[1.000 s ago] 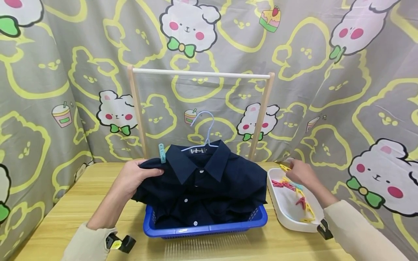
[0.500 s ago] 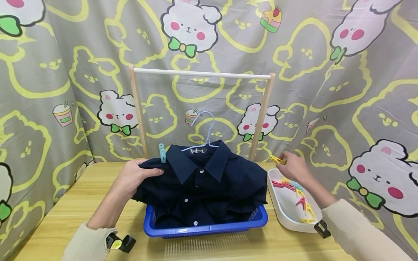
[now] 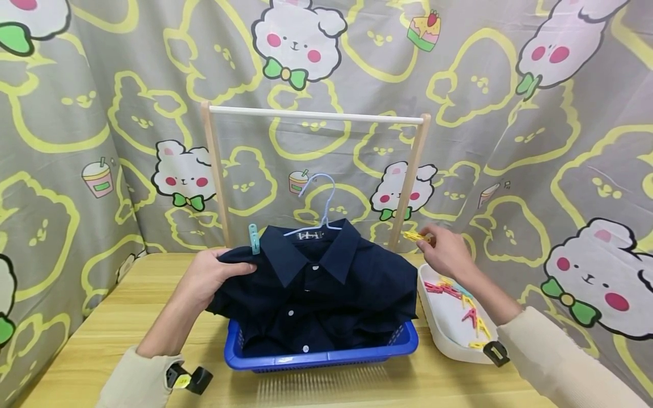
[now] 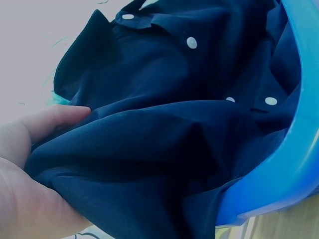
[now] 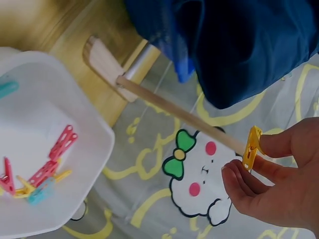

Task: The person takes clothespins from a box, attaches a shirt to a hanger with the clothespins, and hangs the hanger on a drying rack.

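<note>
A dark navy shirt with white buttons sits on a pale blue wire hanger, its lower part bunched in a blue basket. My left hand grips the shirt's shoulder on the left, thumb on top of the cloth. Just beside that hand, a light teal clothespin stands clipped on the same shoulder near the collar. My right hand pinches a yellow clothespin between thumb and fingers, in the air to the right of the shirt and apart from it.
A white tray holding several red, yellow and teal clothespins stands right of the basket. Behind the shirt rises a wooden rack with a white bar. A patterned curtain encloses the wooden table.
My right hand has lifted the yellow clothespin from above the tray and carried it left, toward the shirt's right shoulder. The left hand and shirt hold still.
</note>
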`<state>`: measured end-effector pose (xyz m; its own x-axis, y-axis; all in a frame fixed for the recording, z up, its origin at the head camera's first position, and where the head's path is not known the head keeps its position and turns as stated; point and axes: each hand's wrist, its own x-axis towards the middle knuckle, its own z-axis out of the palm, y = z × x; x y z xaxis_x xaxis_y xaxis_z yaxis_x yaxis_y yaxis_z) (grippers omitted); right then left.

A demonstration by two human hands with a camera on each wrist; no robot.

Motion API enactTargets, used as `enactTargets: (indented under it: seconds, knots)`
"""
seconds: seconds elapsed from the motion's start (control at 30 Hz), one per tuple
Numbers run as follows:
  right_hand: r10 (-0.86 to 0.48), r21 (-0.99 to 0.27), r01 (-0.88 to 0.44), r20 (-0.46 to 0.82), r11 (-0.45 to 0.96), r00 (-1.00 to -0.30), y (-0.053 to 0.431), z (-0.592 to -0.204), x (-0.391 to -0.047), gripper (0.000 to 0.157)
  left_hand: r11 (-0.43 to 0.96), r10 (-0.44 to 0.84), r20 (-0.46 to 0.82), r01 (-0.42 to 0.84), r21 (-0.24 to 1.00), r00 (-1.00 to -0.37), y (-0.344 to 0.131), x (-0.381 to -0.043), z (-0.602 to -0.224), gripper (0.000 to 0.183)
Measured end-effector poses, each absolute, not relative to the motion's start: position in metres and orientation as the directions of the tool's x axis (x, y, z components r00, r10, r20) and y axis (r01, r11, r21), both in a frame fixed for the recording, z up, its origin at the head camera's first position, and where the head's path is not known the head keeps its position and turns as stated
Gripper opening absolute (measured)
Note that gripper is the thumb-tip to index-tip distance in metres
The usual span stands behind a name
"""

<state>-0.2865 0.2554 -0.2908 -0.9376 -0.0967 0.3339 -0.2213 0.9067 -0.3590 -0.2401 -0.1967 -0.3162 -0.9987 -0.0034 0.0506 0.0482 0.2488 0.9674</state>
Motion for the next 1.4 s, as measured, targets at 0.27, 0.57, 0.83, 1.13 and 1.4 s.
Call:
enactTargets:
  seconds: [0.27,0.57,0.83,1.13,1.4]
  knots:
    - [-0.082,-0.386,-0.245,0.393,0.889,-0.916,0.242,-0.284,-0.285,0.027,0.242,-0.010,0.041,0.037,0.970,-0.999,-0.196,-0.240,-0.316,0.030]
    - [-0.097,-0.424,-0.268,0.382,0.865,-0.919,0.229,-0.275,-0.282,0.030,0.248,-0.006,0.041,0.038,0.968,-0.999,-0.196,-0.239,-0.315,0.031]
    - [-0.120,-0.434,-0.307,0.407,0.847,-0.906,0.218,-0.269,-0.279,0.026,0.233,0.003,0.043,0.042,0.971,-0.999,-0.196,-0.238,-0.314,0.030]
    - [-0.139,-0.474,-0.358,0.434,0.804,-0.890,0.208,-0.260,-0.274,0.029,0.235,-0.006,0.049,0.046,0.971,-0.999,-0.196,-0.239,-0.315,0.027]
    - [-0.176,-0.473,-0.440,0.503,0.763,-0.846,0.199,-0.255,-0.269,0.024,0.236,0.001,0.042,0.041,0.971,-0.999,-0.196,-0.239,-0.315,0.030]
